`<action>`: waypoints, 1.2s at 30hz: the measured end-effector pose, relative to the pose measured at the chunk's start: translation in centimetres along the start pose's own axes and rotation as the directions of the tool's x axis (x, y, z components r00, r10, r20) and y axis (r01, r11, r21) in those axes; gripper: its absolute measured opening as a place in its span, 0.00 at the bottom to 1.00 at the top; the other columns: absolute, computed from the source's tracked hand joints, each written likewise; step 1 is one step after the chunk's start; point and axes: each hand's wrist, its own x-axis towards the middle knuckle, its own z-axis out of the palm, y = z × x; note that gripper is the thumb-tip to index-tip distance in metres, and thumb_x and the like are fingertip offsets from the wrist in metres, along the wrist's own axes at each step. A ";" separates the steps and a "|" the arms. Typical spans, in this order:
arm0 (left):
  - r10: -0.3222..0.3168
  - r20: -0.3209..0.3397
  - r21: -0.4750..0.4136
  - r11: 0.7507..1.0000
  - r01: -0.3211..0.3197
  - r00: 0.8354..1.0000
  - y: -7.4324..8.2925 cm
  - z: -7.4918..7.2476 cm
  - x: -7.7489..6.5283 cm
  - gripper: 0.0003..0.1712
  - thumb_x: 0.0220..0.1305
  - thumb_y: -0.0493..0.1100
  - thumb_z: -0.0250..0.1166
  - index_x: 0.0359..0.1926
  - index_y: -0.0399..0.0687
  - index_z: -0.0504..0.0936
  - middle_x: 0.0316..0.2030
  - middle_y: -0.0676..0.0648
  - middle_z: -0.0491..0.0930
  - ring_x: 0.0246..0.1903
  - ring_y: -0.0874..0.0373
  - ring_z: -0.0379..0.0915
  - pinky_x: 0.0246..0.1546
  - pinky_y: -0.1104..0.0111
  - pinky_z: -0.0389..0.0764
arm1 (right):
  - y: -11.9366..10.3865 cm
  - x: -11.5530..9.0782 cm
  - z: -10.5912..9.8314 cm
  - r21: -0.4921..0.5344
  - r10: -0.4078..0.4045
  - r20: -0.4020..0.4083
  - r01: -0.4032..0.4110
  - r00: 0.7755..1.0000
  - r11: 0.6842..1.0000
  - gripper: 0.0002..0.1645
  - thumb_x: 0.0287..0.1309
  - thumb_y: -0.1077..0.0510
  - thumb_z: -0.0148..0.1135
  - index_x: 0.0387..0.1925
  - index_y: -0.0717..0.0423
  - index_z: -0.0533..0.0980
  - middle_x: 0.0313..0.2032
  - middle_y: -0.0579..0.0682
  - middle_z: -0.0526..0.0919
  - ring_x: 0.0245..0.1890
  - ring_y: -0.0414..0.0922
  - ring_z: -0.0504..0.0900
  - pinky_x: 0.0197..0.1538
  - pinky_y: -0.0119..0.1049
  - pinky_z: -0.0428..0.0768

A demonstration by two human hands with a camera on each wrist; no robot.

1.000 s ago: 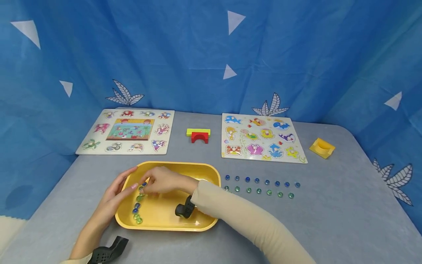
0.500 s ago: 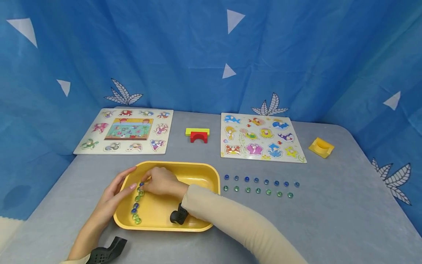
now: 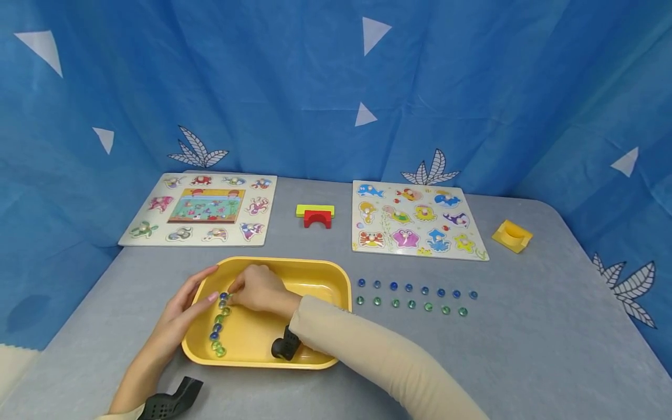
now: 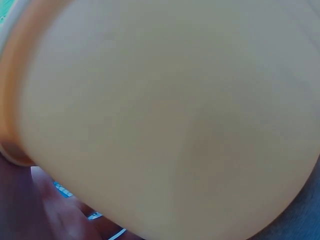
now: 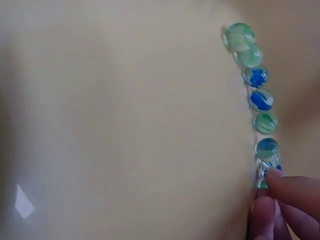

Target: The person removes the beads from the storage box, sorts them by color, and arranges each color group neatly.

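In the head view, a yellow tray (image 3: 283,366) holds a line of green and blue glass marbles (image 3: 217,328) along its left side. My right hand (image 3: 259,289) reaches into it, thumb and fingertips pinching a green marble (image 3: 230,296) at the far end of that line. The right wrist view shows the same marble row (image 5: 261,99) running down to my right fingertips, which partly cover the last marbles. My left hand (image 3: 175,312) rests at the tray's left rim, its thumb over the edge and its fingers along the outside. The tray wall (image 4: 160,120) fills most of the left wrist view.
Right of the tray lie a row of blue marbles (image 3: 409,287) and a row of green marbles (image 3: 412,304). Behind stand two puzzle boards (image 3: 126,236), a red arch block (image 3: 317,216), a lime block (image 3: 301,210) and a yellow block (image 3: 513,236). A blue curtain (image 3: 294,87) backs the table.
The blue marble at the far end of the line has shifted slightly left, towards the tray wall. My right fingertips have moved a little back from the line. The left hand stays at the rim.
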 end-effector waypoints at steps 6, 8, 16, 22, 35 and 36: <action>0.008 -0.004 0.004 1.000 -0.008 1.000 0.1 -0.1 0.0 0.29 0.67 0.44 0.50 0.67 0.56 0.55 0.64 0.60 0.55 0.58 0.83 0.47 0.47 0.91 0.60 | 0.3 0.1 -0.6 0.106 -0.027 0.020 0.025 0.999 0.994 0.08 0.46 0.49 0.67 0.33 0.39 0.84 0.26 0.33 0.83 0.18 0.30 0.70 0.23 0.21 0.66; 0.006 -0.004 0.008 1.000 -0.006 1.000 0.1 -0.1 0.0 0.29 0.67 0.44 0.50 0.67 0.56 0.55 0.65 0.60 0.55 0.59 0.82 0.47 0.47 0.91 0.60 | 0.2 0.0 -0.9 0.177 -0.034 0.034 0.027 0.999 0.984 0.08 0.47 0.52 0.66 0.34 0.41 0.84 0.21 0.37 0.83 0.15 0.32 0.69 0.20 0.22 0.66; -0.029 0.004 0.018 0.999 0.029 1.000 0.2 -0.1 0.0 0.29 0.67 0.46 0.50 0.67 0.57 0.54 0.66 0.55 0.54 0.59 0.81 0.47 0.46 0.91 0.61 | 0.6 -1.0 -3.9 0.521 -0.075 0.108 0.008 0.991 0.854 0.09 0.49 0.55 0.65 0.36 0.46 0.81 0.27 0.50 0.85 0.28 0.44 0.83 0.25 0.27 0.70; -0.025 0.002 0.005 1.000 0.025 1.000 0.1 0.0 0.0 0.29 0.66 0.46 0.51 0.67 0.56 0.55 0.66 0.56 0.54 0.59 0.82 0.47 0.48 0.91 0.59 | 3.6 -2.9 -8.8 0.604 -0.164 0.074 0.087 0.984 0.792 0.13 0.52 0.53 0.63 0.41 0.46 0.80 0.36 0.53 0.85 0.38 0.51 0.82 0.41 0.43 0.78; -0.028 -0.005 0.008 1.000 0.028 1.000 0.1 0.0 -0.1 0.29 0.66 0.46 0.50 0.67 0.57 0.55 0.66 0.59 0.54 0.61 0.81 0.45 0.49 0.93 0.55 | 20.0 -12.6 -17.3 0.437 -0.009 -0.307 0.149 0.952 0.887 0.22 0.54 0.50 0.61 0.49 0.56 0.76 0.37 0.46 0.82 0.33 0.44 0.79 0.37 0.34 0.78; -0.025 -0.006 0.006 1.000 0.025 1.000 0.1 0.0 -0.1 0.29 0.66 0.46 0.50 0.67 0.57 0.55 0.66 0.59 0.54 0.61 0.82 0.46 0.49 0.93 0.56 | 21.7 -13.4 -17.4 0.415 0.010 -0.321 0.131 0.947 0.900 0.22 0.54 0.50 0.60 0.49 0.55 0.76 0.39 0.47 0.82 0.33 0.44 0.79 0.38 0.34 0.78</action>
